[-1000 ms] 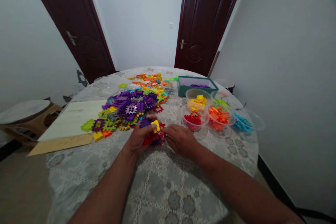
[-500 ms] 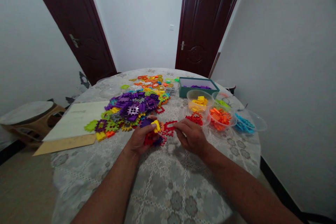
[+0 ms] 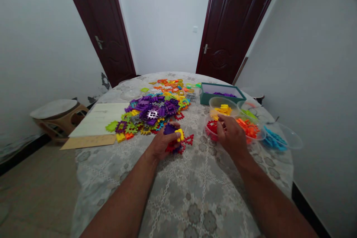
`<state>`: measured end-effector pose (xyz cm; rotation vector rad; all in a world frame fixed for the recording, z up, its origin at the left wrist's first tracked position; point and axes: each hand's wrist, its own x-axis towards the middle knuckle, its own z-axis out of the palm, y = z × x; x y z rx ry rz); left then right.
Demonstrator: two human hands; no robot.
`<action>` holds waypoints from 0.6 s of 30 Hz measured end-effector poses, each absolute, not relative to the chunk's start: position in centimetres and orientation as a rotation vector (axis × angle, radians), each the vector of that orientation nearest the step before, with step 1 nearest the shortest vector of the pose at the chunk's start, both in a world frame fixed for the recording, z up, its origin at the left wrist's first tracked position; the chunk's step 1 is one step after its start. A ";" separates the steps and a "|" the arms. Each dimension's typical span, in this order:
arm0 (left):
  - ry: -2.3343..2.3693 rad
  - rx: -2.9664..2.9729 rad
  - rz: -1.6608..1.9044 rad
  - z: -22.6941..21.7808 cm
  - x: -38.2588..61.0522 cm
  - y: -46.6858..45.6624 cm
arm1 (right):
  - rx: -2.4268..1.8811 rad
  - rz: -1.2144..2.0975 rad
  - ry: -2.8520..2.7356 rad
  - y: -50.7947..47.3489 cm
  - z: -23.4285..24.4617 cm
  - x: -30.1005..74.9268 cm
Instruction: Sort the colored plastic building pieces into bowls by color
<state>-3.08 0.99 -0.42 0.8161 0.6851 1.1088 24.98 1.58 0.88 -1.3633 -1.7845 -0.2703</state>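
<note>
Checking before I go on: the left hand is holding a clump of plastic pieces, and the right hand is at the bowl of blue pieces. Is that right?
Not quite: the bowl is wrong. The head view shows the right hand at the bowl of red pieces. The left hand is indeed holding a clump of plastic pieces.

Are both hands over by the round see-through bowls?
No, only the right hand is by the see-through bowls; the left hand holds purple, red and yellow pieces near the big pile.
</note>
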 end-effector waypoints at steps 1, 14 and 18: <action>0.695 0.822 1.107 -0.3 -3.1 0.9 | -1.288 -0.228 -1.829 1.2 1.0 24.4; 0.739 0.965 1.031 0.3 -2.3 0.1 | -0.911 0.057 -2.173 -1.9 -0.6 17.0; 0.719 1.023 1.034 -0.4 -2.0 0.2 | -0.918 0.223 -2.065 -1.9 -0.6 16.9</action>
